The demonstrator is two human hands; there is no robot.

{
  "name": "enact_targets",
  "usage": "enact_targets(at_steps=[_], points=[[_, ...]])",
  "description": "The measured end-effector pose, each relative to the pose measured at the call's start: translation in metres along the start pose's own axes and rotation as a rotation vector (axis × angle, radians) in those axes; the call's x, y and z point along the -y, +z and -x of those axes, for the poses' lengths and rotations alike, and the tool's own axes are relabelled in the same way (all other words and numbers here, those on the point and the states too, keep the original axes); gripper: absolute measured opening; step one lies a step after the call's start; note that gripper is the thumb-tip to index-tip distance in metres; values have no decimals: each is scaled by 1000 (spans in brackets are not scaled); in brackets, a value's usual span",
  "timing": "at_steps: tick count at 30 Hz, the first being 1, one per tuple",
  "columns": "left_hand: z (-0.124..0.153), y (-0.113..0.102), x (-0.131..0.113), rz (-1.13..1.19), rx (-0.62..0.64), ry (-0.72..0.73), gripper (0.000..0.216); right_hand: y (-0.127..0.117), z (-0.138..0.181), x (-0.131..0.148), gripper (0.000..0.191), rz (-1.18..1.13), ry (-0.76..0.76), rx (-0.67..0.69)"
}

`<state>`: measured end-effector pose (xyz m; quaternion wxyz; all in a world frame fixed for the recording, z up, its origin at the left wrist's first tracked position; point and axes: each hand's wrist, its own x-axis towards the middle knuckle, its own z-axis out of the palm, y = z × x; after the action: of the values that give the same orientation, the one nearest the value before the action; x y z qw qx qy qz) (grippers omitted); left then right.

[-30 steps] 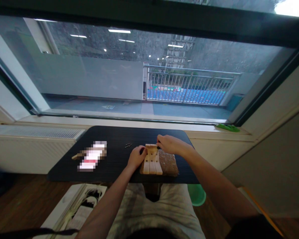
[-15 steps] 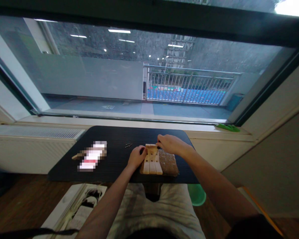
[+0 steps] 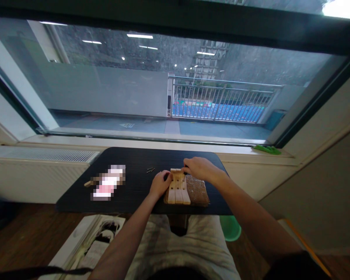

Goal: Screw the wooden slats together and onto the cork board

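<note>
A pale wooden piece (image 3: 178, 194), made of three strips side by side with dark holes in them, lies on a rough brown board (image 3: 197, 192). My left hand (image 3: 161, 184) grips the piece by its left edge, finger and thumb curled against it. At its upper right corner, my right hand (image 3: 200, 168) is closed in a pinch. A small dark part of something thin shows under those fingers; its kind is hidden. Several screws or nails (image 3: 151, 170) lie left of the wood, apart from both hands.
All this is on a black table (image 3: 134, 196) against the window sill. To the left are a pixelated white and pink item (image 3: 108, 182) and a wooden stick (image 3: 89, 182). A green bowl (image 3: 231, 228) sits below right, an open white case (image 3: 100, 241) below left.
The right hand has shifted very slightly to the left at the wood's upper corner. My left hand and the wooden piece have stayed in place.
</note>
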<state>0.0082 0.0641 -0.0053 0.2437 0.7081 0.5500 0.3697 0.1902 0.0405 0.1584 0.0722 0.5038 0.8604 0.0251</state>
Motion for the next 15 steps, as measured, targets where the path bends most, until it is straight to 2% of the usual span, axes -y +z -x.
enact_targets(at_steps=[8, 15], points=[[-1, 1, 2, -14, 4, -9, 24, 4, -2, 5, 34, 30, 57, -63], [-1, 2, 3, 5, 1, 15, 24, 22, -2, 1, 23, -179, 51, -166]])
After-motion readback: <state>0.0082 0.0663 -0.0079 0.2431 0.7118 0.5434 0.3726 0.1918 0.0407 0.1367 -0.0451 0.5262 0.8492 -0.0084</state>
